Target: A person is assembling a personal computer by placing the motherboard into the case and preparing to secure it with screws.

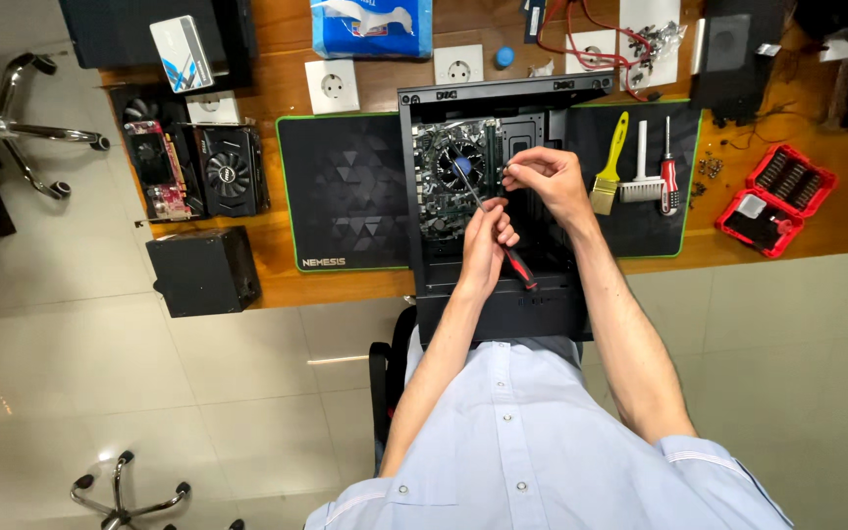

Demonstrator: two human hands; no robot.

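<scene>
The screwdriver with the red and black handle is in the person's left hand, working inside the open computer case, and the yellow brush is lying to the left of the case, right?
Not quite. The head view shows the yellow brush lying to the right of the open computer case, on the dark mat. The rest holds: the left hand grips the screwdriver with the red and black handle, working inside the case.

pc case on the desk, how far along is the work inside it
Looks done: the open black case lies on the mat with the motherboard seated inside. In hand: the left hand holds a red-handled screwdriver angled to the board, while the right hand pinches something small at its edge, too small to identify. Left: two graphics cards and a black box sit outside the case.
</scene>
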